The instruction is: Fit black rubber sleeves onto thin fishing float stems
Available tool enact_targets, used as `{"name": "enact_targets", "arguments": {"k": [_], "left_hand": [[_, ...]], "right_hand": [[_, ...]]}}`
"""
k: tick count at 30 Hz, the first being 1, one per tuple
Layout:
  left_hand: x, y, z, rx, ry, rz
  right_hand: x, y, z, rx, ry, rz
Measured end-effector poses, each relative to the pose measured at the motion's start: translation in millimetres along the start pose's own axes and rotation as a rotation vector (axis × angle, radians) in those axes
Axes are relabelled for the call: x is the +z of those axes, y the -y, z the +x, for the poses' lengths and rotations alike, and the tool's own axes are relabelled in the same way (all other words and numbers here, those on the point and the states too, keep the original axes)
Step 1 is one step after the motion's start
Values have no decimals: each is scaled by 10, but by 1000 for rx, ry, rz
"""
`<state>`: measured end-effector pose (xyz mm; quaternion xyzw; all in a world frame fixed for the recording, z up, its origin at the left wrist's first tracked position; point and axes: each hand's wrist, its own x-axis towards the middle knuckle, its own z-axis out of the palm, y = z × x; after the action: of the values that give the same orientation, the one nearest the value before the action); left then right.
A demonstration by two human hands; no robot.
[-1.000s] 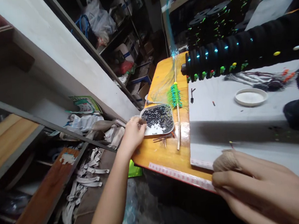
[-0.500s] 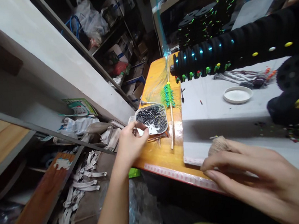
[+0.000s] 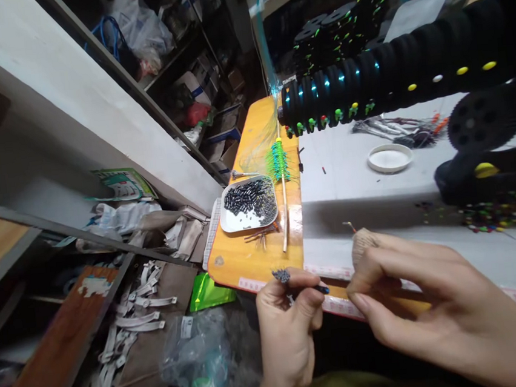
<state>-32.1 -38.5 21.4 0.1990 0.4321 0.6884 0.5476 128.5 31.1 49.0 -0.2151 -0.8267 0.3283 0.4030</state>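
Near the table's front edge, my left hand [image 3: 289,324] pinches a small dark tube [image 3: 322,289] with a bluish end between thumb and forefinger. A cluster of fine grey bits [image 3: 280,274] sits at its fingers. Just to the right, my right hand [image 3: 436,298] is closed in a pinch, with tan wrapping [image 3: 362,247] around one finger. A thin piece with a pale tip [image 3: 349,226] pokes out beyond that wrapping. Whatever lies between the right fingertips is too small to make out. The white tray [image 3: 238,224] behind my left hand holds many small black tubes and grey bits.
A stick with green and blue bristly strands [image 3: 277,161] lies on the yellow table [image 3: 228,263]. A black ribbed roller [image 3: 392,71] with coloured pins juts in from the right. A white lid [image 3: 390,159] and scattered coloured beads [image 3: 510,209] lie on the white surface.
My left hand has moved from the white tray rightward and toward me, now showing a dark tube in its fingers. My right hand keeps its pinch. The view has shifted slightly.
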Motion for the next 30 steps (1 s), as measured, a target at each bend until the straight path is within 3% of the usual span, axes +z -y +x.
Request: {"name": "enact_targets", "arguments": {"k": [14,21,24,30], "left_hand": [[0,27,-23,27,-1,32],[-73,17,-56,304,5,333],[-46,4,-56,386,-25,343],[-16,41,-62,491,43,313]], "right_hand": [[-11,4,12,-13,-22,0],[-50,-81,0,-46,58,96],[-47,-104,8,1,71,187],[-43,-25,32,92,111,231]]}}
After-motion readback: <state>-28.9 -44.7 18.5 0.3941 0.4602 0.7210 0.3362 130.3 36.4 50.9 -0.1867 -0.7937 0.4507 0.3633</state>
